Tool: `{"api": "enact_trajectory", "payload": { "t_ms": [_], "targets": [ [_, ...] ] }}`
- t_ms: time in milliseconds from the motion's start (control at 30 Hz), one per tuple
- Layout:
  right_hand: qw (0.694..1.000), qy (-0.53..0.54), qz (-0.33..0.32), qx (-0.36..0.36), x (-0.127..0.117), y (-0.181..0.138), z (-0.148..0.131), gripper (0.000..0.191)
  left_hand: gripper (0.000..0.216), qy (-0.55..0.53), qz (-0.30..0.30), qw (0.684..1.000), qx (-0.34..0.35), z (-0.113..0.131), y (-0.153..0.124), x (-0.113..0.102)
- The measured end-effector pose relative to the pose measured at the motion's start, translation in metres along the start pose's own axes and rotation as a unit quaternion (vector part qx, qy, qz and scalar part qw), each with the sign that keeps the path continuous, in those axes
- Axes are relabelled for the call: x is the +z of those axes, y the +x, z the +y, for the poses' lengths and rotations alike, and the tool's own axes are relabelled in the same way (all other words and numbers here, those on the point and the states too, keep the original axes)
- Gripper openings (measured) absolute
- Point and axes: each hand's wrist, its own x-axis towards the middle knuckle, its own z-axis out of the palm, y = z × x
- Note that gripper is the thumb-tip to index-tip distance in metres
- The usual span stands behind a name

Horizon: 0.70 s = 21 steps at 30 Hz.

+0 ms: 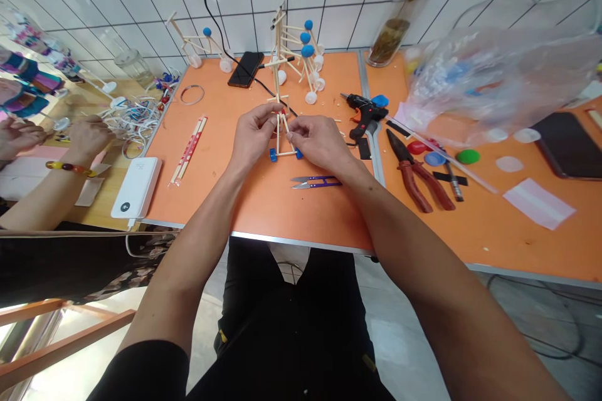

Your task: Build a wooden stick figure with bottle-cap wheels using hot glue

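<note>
A small stick frame (286,153) of pale wooden sticks, with blue end pieces at its near corners, sits on the orange table in front of me. My left hand (254,131) pinches its left side near the top. From the other side, my right hand (317,138) has its fingers closed at the right-hand stick. A little red shows where the sticks meet between my fingertips. Thread snips (324,183) with purple handles lie just below my right hand. Beyond my hands stands a larger stick model (278,37) with blue balls and white round feet.
Right of my hands lie a glue gun (362,114), red-handled pliers (414,172), bottle caps (468,156) and a clear plastic bag (508,75). Leftward are wrapped chopsticks (188,150), a white power bank (136,188) and another person's hand (89,138). A phone (246,69) lies behind.
</note>
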Motion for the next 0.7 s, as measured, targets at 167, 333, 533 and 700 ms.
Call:
{"api": "enact_trajectory", "payload": {
  "t_ms": [167,333,533,700],
  "targets": [
    [1.0,0.006,0.0,-0.001,0.0004,-0.0001,0.0011,0.016,0.019,0.005,0.0,1.0,-0.008,0.0023,-0.0005,-0.0008],
    [1.0,0.01,0.0,-0.003,0.0007,0.0,0.0015,0.014,0.018,0.001,-0.004,1.0,-0.016,0.0036,-0.0021,-0.0007],
    [1.0,-0.005,0.001,0.002,0.001,0.0006,-0.0017,0.015,0.017,-0.026,-0.017,0.999,-0.022,0.0022,-0.0028,-0.002],
    [1.0,-0.004,0.003,0.001,0.001,0.0007,-0.0017,0.014,0.018,-0.035,-0.017,0.998,-0.04,0.0042,-0.0024,-0.0019]
  ]
}}
